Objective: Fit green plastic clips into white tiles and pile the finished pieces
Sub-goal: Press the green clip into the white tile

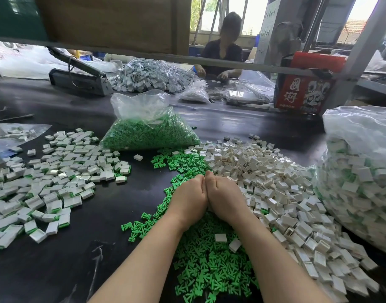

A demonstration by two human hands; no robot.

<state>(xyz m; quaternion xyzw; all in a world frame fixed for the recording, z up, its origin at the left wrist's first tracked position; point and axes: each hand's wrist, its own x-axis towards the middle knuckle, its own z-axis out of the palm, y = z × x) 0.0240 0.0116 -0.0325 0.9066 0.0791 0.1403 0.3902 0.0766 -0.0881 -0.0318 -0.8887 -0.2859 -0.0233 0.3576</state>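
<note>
1. Both hands are pressed together knuckle to knuckle above the loose green clips (200,265). The left hand (188,196) and right hand (226,196) have their fingers curled downward. Whatever they pinch is hidden under them, so I cannot tell whether a tile and clip are between them.
2. If a clip is going in now, pressing blind could seat it crooked and leave a half-fitted piece.
3. The heap of empty white tiles (275,189) touches the clips along its left edge. A sweep of the right forearm could push tiles further into the clips, and a few strays already lie there.
4. The finished pieces (54,178) lie well apart on the left of the counter (56,270). A careless toss could fall short into the clips, or send a bad piece in among good ones.
5. The bag of clips (150,132) sits open-topped behind the hands, and the large bag (362,171) on the right leans against the tile heap. A knock could spill either one.
</note>
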